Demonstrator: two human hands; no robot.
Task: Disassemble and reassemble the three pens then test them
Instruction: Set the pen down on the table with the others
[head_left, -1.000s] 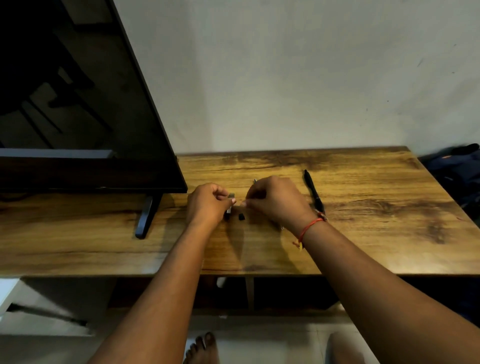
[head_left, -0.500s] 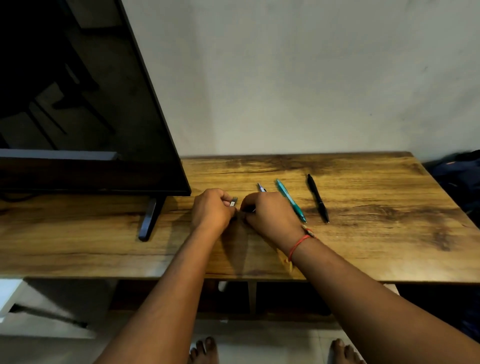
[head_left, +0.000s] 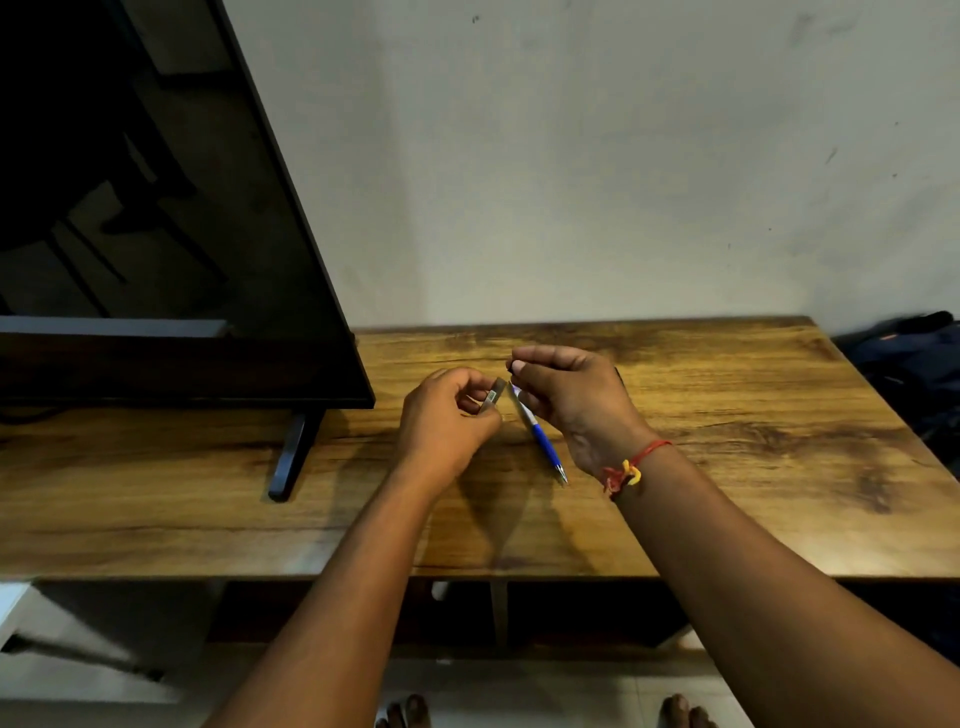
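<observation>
In the head view, a wooden table (head_left: 727, 467) is seen across the middle of the frame, set against a pale wall (head_left: 571, 156). A dark television screen (head_left: 156, 208) fills the upper left of the frame, and its black stand foot (head_left: 288, 452) is planted on the table at centre left. Both hands are raised over the table near the centre of the frame, close together. A small, pale, clear pen piece (head_left: 493, 397) is pinched between the thumb and fingertips of the left hand (head_left: 447, 421), the fingers being curled and closed on it. To its right, a blue pen (head_left: 537, 434) is held in the right hand (head_left: 576, 400); its upper end is enclosed by the curled fingers, while its blue grip and metal tip are pointed down toward the lower right, the tip hanging just above the table beside the wrist. A small dark part is also seen nipped between the right thumb and forefinger at the top of that hand, though what it is cannot be told. The clear piece and the upper end of the pen are nearly touching. A red and yellow thread band (head_left: 626, 470) is worn round the right wrist. A dark bag (head_left: 914, 364) is seen at the right edge of the frame, and bare toes are seen at the bottom on a light floor (head_left: 519, 696).
</observation>
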